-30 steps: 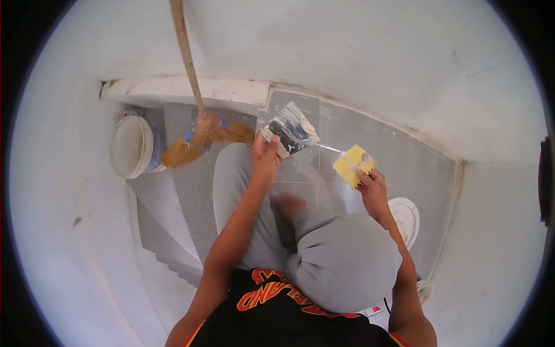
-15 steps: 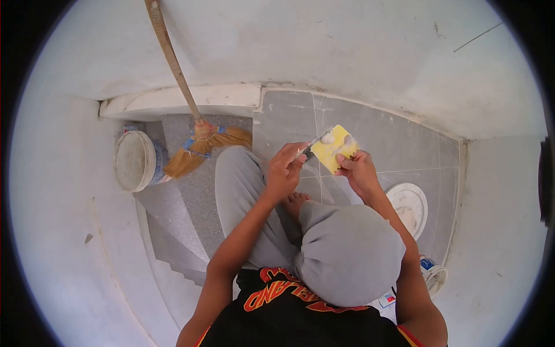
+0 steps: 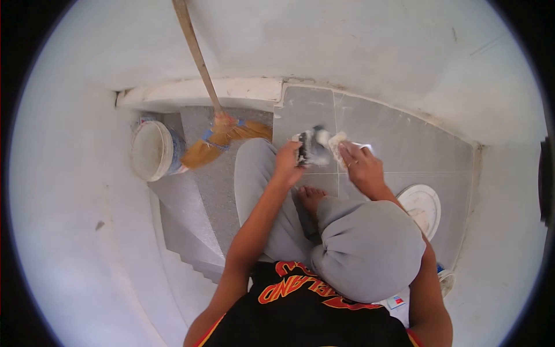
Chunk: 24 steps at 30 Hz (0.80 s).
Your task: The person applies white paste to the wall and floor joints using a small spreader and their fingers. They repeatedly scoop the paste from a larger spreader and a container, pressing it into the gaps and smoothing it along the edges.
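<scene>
My left hand [image 3: 288, 164] is closed around a putty knife [image 3: 302, 149], its dark part smeared with white paste. The knife's blade is blurred and points toward my other hand. My right hand [image 3: 363, 169] grips a spreader [image 3: 338, 143], whose visible side is coated with white putty; its yellow face is turned out of sight. The two tools are close together above the grey floor tiles, and blur hides whether they touch. My bare foot [image 3: 312, 198] rests on the floor just below them.
A broom [image 3: 214, 139] leans on the wall at the upper left, beside a white bucket [image 3: 151, 151] near descending steps [image 3: 193, 231]. On the right lies a round white lid [image 3: 421, 202] with putty on it. Another container [image 3: 446, 281] is partly hidden by my right arm.
The spreader has turned, so its yellow face no longer shows and putty does. My left hand has rotated the putty knife. The whole view has shifted slightly.
</scene>
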### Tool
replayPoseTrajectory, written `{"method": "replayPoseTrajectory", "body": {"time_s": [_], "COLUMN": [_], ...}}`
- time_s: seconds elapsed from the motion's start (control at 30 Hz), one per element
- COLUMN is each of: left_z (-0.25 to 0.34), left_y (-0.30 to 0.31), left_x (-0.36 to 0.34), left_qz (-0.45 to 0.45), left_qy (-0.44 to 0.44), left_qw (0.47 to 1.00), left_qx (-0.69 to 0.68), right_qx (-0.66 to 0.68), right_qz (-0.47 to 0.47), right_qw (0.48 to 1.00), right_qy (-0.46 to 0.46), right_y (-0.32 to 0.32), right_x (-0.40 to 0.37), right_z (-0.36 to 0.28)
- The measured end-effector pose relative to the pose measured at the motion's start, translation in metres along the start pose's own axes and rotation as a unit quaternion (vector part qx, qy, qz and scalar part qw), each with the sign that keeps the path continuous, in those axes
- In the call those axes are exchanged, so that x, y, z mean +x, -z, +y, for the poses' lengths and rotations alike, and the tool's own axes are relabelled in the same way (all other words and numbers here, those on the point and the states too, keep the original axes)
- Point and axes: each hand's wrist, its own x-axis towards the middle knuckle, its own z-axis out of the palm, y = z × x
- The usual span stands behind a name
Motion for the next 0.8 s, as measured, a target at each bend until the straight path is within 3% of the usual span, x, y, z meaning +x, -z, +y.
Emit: {"method": "replayPoseTrajectory", "body": {"time_s": [0.03,0.07,0.13,0.17,0.23,0.27,0.33,0.5,0.8], "left_z": [0.007,0.018,0.041,0.045,0.051,0.054,0.057,0.062,0.062], "left_y": [0.013,0.011,-0.003,0.003,0.023,0.039,0.068,0.059,0.063], "left_x": [0.002,-0.005,-0.025,-0.027,-0.032,-0.036,-0.042,-0.039,-0.035], "left_qz": [-0.050,-0.050,0.036,0.034,0.115,0.110,-0.037,-0.020,-0.051], "left_qy": [-0.002,0.009,-0.190,-0.181,-0.241,-0.236,-0.203,-0.210,-0.210], "left_qw": [0.996,0.997,0.980,0.981,0.963,0.965,0.955,0.952,0.957], "left_qx": [-0.072,-0.059,0.043,0.051,-0.019,-0.011,-0.213,-0.222,-0.193], "right_qx": [-0.036,-0.032,0.027,0.080,0.151,0.202,0.252,0.358,0.359], "right_qz": [-0.027,-0.010,-0.010,-0.011,-0.009,-0.029,-0.042,-0.032,0.008], "right_qw": [0.999,0.998,0.995,0.989,0.970,0.949,0.919,0.850,0.809], "right_qy": [-0.017,-0.052,-0.100,-0.126,-0.189,-0.242,-0.302,-0.386,-0.466], "right_y": [-0.007,-0.014,-0.017,-0.016,-0.016,-0.021,-0.033,-0.035,-0.053], "right_x": [-0.003,-0.010,-0.029,-0.036,-0.051,-0.062,-0.085,-0.110,-0.163], "right_z": [0.011,0.018,0.029,0.031,0.028,0.029,0.031,0.018,0.010]}}
